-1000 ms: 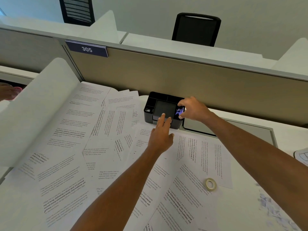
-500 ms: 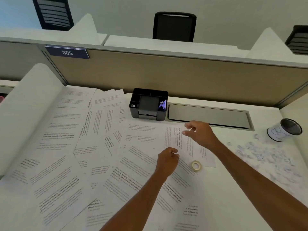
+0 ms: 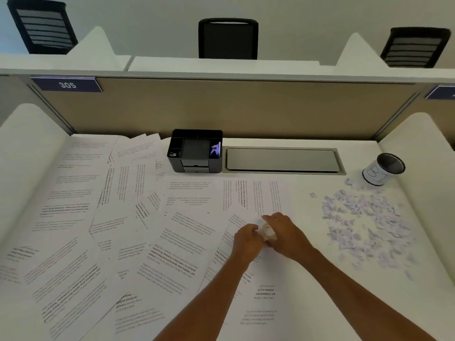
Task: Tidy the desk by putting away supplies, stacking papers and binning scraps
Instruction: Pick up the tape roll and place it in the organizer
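Observation:
A small roll of clear tape (image 3: 268, 230) sits between my two hands on the printed sheets (image 3: 172, 232) that cover the white desk (image 3: 320, 279). My left hand (image 3: 247, 239) is curled, with its fingertips on the roll's left side. My right hand (image 3: 285, 236) curls over the roll from the right. Part of the roll is hidden by the fingers. A black desk organiser (image 3: 194, 151) stands at the back against the partition, with a blue clip (image 3: 215, 150) in its right compartment. Torn paper scraps (image 3: 364, 222) are scattered at the right.
A black cup wrapped in white paper (image 3: 384, 172) stands at the back right beyond the scraps. A grey cable hatch (image 3: 283, 159) lies flush in the desk beside the organiser. White side dividers rise at both ends of the desk.
Both hands have drawn back from the organiser, leaving the blue clip in it, and have come together on the tape roll. The view has shifted to the right.

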A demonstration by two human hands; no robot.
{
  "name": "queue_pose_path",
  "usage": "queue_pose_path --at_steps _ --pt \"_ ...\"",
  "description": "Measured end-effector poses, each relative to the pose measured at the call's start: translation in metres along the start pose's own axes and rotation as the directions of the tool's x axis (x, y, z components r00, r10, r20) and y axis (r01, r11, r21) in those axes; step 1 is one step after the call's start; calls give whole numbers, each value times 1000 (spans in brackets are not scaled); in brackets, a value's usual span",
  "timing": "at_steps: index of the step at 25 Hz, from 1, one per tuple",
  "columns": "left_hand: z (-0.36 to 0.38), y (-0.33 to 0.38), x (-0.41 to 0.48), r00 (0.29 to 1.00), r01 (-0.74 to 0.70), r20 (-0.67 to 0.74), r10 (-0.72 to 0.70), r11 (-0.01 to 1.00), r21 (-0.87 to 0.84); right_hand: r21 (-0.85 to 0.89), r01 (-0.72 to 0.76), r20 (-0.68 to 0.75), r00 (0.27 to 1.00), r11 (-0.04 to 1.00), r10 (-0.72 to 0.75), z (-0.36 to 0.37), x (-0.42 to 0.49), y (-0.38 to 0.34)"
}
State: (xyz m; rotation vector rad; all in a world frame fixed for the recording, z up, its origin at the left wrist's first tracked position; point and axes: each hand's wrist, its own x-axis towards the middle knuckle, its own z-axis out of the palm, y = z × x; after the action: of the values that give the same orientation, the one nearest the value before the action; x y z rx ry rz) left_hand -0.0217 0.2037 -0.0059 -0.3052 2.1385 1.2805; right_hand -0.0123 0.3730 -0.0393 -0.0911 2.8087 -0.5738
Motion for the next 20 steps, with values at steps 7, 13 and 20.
queue_pose_path --at_steps 7,13,20 --pt "5 -3 1 1000 -7 -27 7 1000 5 -60 45 -106 993 997 -51 16 1 2" --pt "-6 -7 -1 995 -2 -99 -4 998 -56 51 39 -142 989 998 -32 4 11 -19" --pt "-57 -13 12 980 -9 -196 -25 986 -168 185 42 -131 991 982 -18 -25 52 -68"
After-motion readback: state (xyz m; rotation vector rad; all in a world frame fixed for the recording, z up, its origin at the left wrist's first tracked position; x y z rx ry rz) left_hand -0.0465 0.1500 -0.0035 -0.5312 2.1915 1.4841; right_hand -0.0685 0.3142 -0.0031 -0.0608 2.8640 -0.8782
